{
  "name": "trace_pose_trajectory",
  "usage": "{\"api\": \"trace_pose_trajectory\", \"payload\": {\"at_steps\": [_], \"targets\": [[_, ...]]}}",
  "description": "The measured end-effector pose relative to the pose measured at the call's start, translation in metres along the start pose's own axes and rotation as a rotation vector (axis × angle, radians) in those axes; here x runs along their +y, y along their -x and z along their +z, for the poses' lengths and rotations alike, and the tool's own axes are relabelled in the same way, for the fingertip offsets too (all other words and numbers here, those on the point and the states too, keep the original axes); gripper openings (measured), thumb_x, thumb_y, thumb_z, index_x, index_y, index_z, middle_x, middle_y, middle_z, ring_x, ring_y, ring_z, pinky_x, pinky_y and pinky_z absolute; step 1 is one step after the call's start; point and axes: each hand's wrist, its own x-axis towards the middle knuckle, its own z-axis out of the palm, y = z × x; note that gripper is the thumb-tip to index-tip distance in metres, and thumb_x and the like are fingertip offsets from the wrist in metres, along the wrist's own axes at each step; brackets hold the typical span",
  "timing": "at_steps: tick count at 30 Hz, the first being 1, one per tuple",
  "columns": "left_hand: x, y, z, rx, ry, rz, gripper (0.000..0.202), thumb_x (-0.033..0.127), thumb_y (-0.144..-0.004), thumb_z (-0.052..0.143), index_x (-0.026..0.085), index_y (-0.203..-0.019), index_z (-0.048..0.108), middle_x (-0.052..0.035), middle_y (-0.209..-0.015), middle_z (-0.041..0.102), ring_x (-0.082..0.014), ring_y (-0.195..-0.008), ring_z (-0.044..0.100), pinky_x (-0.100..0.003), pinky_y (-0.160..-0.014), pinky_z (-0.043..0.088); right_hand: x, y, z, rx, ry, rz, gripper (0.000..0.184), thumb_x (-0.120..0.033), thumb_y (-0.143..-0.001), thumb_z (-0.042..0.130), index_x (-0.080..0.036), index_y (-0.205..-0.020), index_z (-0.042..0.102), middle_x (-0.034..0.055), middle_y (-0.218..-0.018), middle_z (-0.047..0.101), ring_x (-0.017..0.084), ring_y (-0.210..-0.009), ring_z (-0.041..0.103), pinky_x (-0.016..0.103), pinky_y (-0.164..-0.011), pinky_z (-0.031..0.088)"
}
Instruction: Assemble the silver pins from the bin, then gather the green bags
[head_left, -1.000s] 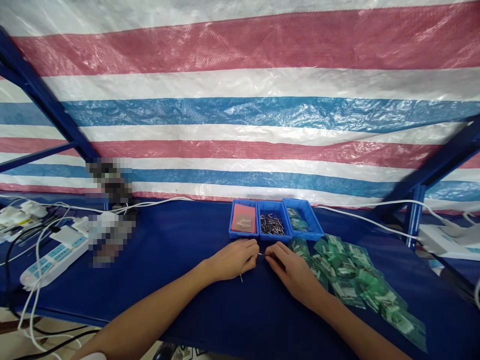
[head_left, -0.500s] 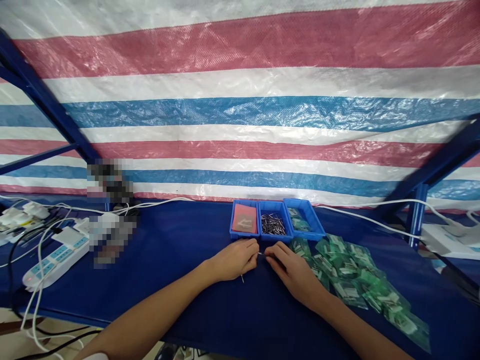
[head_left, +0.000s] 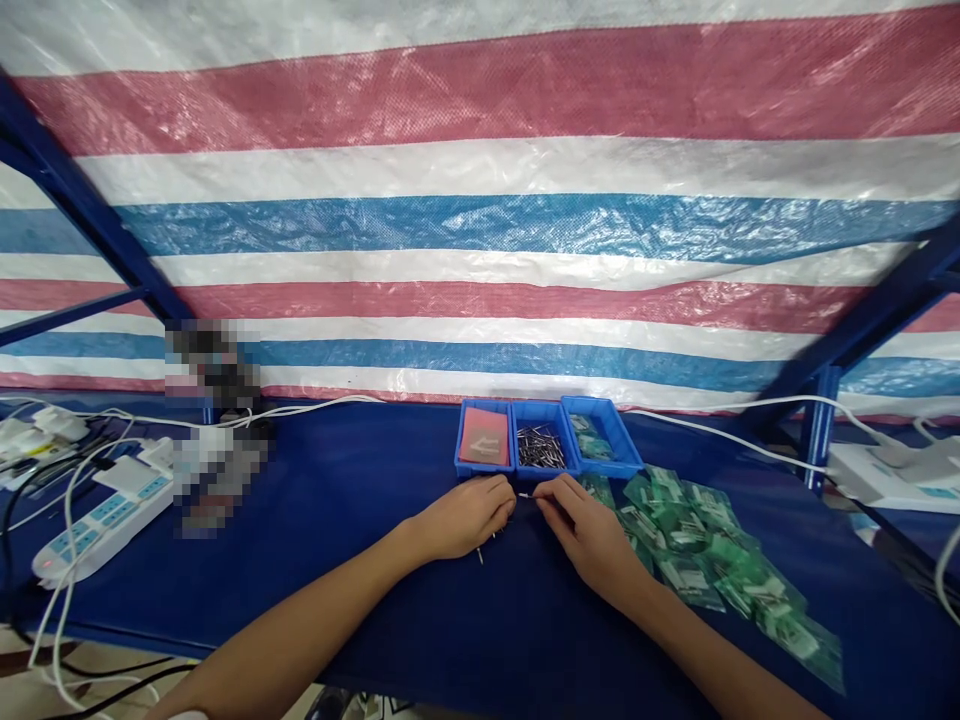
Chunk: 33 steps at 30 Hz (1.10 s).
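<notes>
My left hand (head_left: 465, 517) and my right hand (head_left: 589, 535) rest close together on the blue table (head_left: 360, 600), just in front of three small blue bins. Both are closed in a pinch around a thin metal pin (head_left: 525, 496) held between their fingertips. Another small pin (head_left: 480, 554) sticks out beneath my left hand. The left bin (head_left: 484, 450) holds a pink packet, the middle bin (head_left: 543, 447) holds several metal pins, and the right bin (head_left: 600, 443) holds green packets.
A heap of green plastic packets (head_left: 712, 560) spreads to the right of my right hand. White power strips (head_left: 97, 520) and cables lie at the far left, more white cables and a strip (head_left: 892, 465) at the right. A striped tarp (head_left: 480, 200) hangs behind.
Both hands stay pinched together at the same spot; my right hand's fingertips have lifted slightly toward the bins. The view has shifted a little.
</notes>
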Motion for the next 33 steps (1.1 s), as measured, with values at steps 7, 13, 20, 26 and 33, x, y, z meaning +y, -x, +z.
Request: {"api": "trace_pose_trajectory", "payload": {"at_steps": [7, 13, 20, 26, 33], "targets": [[0.001, 0.001, -0.001, 0.006, -0.020, 0.019, 0.023, 0.025, -0.113, 0.038, 0.020, -0.103, 0.059, -0.0053, -0.100, 0.062, -0.0187, -0.092, 0.060, -0.030, -0.087, 0.048, 0.010, -0.005, -0.001, 0.126, -0.442, 0.262, 0.030, -0.052, -0.107, 0.053, -0.024, -0.115, 0.062, 0.0021, -0.085, 0.068, 0.015, -0.055, 0.053, 0.028, -0.049, 0.045], [0.004, 0.002, -0.002, -0.007, -0.053, 0.018, 0.015, 0.036, -0.104, 0.060, 0.021, -0.102, 0.058, -0.0040, -0.098, 0.062, -0.0204, -0.093, 0.060, -0.032, -0.086, 0.047, 0.012, -0.011, -0.004, 0.144, -0.736, 0.330, 0.033, -0.055, -0.103, 0.060, -0.023, -0.108, 0.062, 0.0013, -0.087, 0.066, 0.009, -0.047, 0.044, 0.025, -0.043, 0.033], [0.003, 0.004, 0.002, -0.005, -0.125, 0.052, 0.049, 0.067, -0.092, 0.071, 0.020, -0.099, 0.058, -0.0052, -0.098, 0.061, -0.0230, -0.092, 0.057, -0.034, -0.083, 0.044, 0.008, -0.011, -0.007, 0.128, -0.796, 0.364, 0.032, -0.054, -0.103, 0.060, -0.023, -0.104, 0.059, 0.0005, -0.087, 0.065, 0.008, -0.046, 0.044, 0.024, -0.043, 0.031], [0.002, 0.004, 0.004, 0.007, -0.130, 0.053, 0.030, 0.050, -0.106, 0.060, 0.020, -0.102, 0.057, -0.0052, -0.101, 0.062, -0.0219, -0.095, 0.056, -0.034, -0.087, 0.043, 0.009, -0.004, 0.000, 0.151, -0.646, 0.308, 0.029, -0.054, -0.107, 0.053, -0.025, -0.107, 0.057, 0.0016, -0.099, 0.063, 0.009, -0.051, 0.047, 0.026, -0.047, 0.038], [0.001, 0.004, 0.002, 0.012, -0.092, 0.081, 0.048, 0.066, -0.094, 0.070, 0.021, -0.105, 0.061, -0.0049, -0.103, 0.063, -0.0230, -0.097, 0.057, -0.034, -0.089, 0.042, 0.010, 0.002, -0.001, 0.147, -0.411, 0.303, 0.026, -0.050, -0.108, 0.053, -0.026, -0.113, 0.058, -0.0046, -0.069, 0.047, 0.015, -0.057, 0.047, 0.028, -0.052, 0.039]]}}
